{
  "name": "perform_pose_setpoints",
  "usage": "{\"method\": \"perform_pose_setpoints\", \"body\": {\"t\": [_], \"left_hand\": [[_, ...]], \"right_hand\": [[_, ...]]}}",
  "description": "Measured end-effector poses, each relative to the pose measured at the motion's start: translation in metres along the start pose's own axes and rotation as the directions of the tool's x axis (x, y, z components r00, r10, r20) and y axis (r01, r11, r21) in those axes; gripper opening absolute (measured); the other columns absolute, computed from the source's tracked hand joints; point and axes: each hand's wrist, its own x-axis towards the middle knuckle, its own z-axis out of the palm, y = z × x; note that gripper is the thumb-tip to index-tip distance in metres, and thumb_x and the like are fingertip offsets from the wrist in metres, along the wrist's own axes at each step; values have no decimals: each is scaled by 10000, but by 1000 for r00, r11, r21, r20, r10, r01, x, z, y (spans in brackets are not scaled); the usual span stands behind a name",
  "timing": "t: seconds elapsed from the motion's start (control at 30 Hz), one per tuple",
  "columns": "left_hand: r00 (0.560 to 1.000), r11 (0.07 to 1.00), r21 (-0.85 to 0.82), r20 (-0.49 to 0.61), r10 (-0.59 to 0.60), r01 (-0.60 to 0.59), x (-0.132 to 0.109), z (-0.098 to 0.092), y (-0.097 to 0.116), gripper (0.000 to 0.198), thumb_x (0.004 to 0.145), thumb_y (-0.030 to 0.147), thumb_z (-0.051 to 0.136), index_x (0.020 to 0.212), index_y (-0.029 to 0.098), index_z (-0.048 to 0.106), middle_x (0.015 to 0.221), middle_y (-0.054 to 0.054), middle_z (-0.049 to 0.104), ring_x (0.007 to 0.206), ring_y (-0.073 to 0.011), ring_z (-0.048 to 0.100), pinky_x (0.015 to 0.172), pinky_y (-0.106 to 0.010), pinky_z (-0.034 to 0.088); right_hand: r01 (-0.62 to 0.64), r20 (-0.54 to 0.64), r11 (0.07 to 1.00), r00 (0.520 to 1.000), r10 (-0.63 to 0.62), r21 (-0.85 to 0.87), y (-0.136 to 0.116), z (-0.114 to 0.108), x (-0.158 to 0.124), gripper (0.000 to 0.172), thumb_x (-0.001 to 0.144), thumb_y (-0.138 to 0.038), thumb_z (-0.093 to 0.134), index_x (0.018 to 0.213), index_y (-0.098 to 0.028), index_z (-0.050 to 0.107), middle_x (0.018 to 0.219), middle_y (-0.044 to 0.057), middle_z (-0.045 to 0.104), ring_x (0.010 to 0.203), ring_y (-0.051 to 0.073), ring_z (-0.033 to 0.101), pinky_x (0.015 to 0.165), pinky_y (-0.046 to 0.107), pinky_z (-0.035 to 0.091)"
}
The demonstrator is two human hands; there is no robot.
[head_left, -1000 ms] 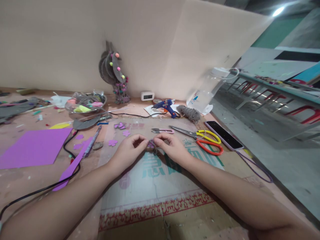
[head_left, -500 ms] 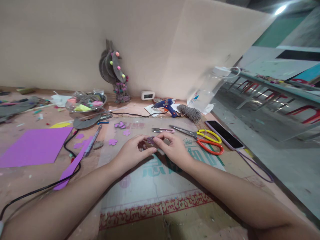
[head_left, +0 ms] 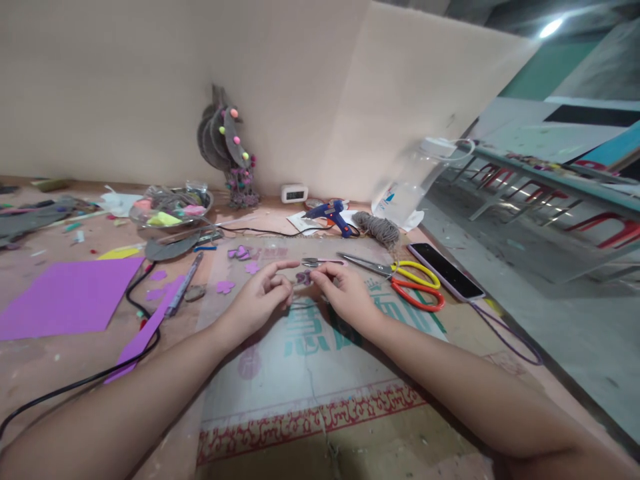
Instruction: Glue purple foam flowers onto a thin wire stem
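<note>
1. Work in the head view, the only one, centres on a small purple piece (head_left: 303, 277) held just above the plastic sheet (head_left: 240, 400) on the desk (head_left: 30, 360); clock directions run from that piece
2. Right hand (head_left: 345, 293), between 3 and 4 o'clock: thumb and fingertips pinched on the piece
3. Left hand (head_left: 263, 290), between 8 and 9 o'clock: forefinger stretched towards the piece, other fingers curled in; I cannot tell whether they grip a strand
4. Done, by the look of it: flat purple cut-outs (head_left: 225, 287) lie loose at 9 o'clock, and a dark-edged purple cluster (head_left: 239, 253), between 9 and 10, seems further worked than those
5. Left, as a judgement: the pinched piece looks unfinished, the cut-outs are plain, and a large purple sheet (head_left: 70, 293) at 9 o'clock is mostly whole; the full count cannot be told
6. Tools, none in hand: snips (head_left: 323, 261) near at 2 o'clock, scissors (head_left: 385, 270) at 3, blue glue gun (head_left: 334, 212) at 1, grey yarn (head_left: 376, 229) farther out at 2
7. Writing: large green characters run across the plastic sheet at 6 to 4 o'clock, too partly covered to read surely; the digits on the white clock (head_left: 294, 194) at 12 and the blue-marked label on the bottle (head_left: 407, 177) at 2 are too small to read
</note>
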Motion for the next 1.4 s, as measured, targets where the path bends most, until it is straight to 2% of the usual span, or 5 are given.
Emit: {"method": "perform_pose_setpoints", "body": {"t": [0.47,0.67,0.9,1.17,1.4], "left_hand": [[975,981,194,-213,64,-22,1,-1,-3,334,855,408,496,1048,166,623,790,-27,652,645,-129,562,588,-237,428],[990,932,362,-130,56,-5,1,0,-5,248,825,388,553,853,174,675,814,-31,685,726,-161,600,658,-255,438],[982,946,322,-189,22,41,2,-1,-7,213,803,372,561,754,174,622,700,-2,650,634,-152,568,583,-242,399],[986,955,293,-164,9,40,2,2,-4,172,816,308,529,710,182,575,659,26,610,624,-135,544,580,-235,374],[983,951,305,-184,13,44,3,0,-7,174,825,332,537,743,184,576,687,22,602,642,-132,533,597,-239,375]], "right_hand": [[26,-28,999,999,-27,-26,-2,-3,-1,229,861,-272,510,686,-177,625,635,4,624,622,143,561,613,239,421],[55,1,998,999,-55,-14,-4,1,-4,234,864,-275,524,681,-175,629,652,10,642,632,145,579,639,246,434],[132,-140,966,976,-165,-221,8,-37,19,181,880,-280,506,930,-164,635,866,58,663,797,184,597,740,293,453],[389,274,716,920,-279,-579,55,-34,34,235,888,-262,544,1072,-162,652,995,103,637,911,205,587,817,325,455],[364,208,649,929,-306,-669,53,-31,32,276,948,-199,376,1021,-101,624,900,122,601,807,211,561,739,329,448]]}}
